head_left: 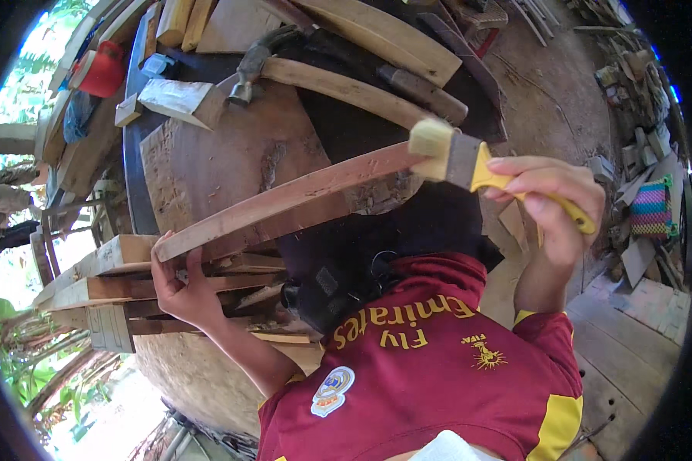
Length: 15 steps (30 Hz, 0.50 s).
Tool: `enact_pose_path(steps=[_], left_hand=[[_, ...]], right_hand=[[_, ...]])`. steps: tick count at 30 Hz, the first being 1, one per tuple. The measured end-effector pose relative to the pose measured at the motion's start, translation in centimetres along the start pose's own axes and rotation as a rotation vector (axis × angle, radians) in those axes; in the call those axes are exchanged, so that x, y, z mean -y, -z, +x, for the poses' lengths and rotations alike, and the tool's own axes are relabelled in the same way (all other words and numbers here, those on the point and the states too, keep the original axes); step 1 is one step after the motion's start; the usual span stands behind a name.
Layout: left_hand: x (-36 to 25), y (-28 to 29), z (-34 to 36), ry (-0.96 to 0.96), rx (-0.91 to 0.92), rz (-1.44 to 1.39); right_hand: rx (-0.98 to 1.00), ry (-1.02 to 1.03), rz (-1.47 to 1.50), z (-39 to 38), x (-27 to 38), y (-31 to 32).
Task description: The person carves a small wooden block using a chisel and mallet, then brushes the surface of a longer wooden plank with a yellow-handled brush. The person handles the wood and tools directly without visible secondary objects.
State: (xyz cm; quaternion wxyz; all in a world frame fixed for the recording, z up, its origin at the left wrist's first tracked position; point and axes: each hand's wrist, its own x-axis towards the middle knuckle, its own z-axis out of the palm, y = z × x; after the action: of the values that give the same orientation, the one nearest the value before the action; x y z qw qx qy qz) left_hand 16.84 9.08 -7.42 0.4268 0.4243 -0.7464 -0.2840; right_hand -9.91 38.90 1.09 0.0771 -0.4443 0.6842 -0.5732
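Note:
My left hand (pixel 182 284) grips the near left end of a long reddish-brown wooden board (pixel 284 198), fingers wrapped around its edge. The board slants up to the right across the workbench. In my right hand (pixel 555 201) is a paintbrush (pixel 461 159) with a yellow handle, a dark band and pale bristles. Its bristles are at the board's far right end; whether they touch the wood I cannot tell.
A claw hammer (pixel 338 86) with a wooden handle lies beyond the board, by a pale wood block (pixel 178 100). Stacked planks (pixel 115 257) jut out at the left. A red container (pixel 98 69) stands far left, and a colourful woven bag (pixel 651 207) sits at the right.

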Motion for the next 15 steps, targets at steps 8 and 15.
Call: enact_pose_path(steps=[8, 15], left_hand=[[0.8, -0.1, 0.1, -0.053, -0.010, -0.052], [0.5, -0.7, -0.1, -0.032, -0.047, -0.100]], right_hand=[[0.003, -0.009, -0.237, 3.5, 3.7, 1.8], [0.206, 0.055, -0.438, 7.4, 5.8, -3.5]])
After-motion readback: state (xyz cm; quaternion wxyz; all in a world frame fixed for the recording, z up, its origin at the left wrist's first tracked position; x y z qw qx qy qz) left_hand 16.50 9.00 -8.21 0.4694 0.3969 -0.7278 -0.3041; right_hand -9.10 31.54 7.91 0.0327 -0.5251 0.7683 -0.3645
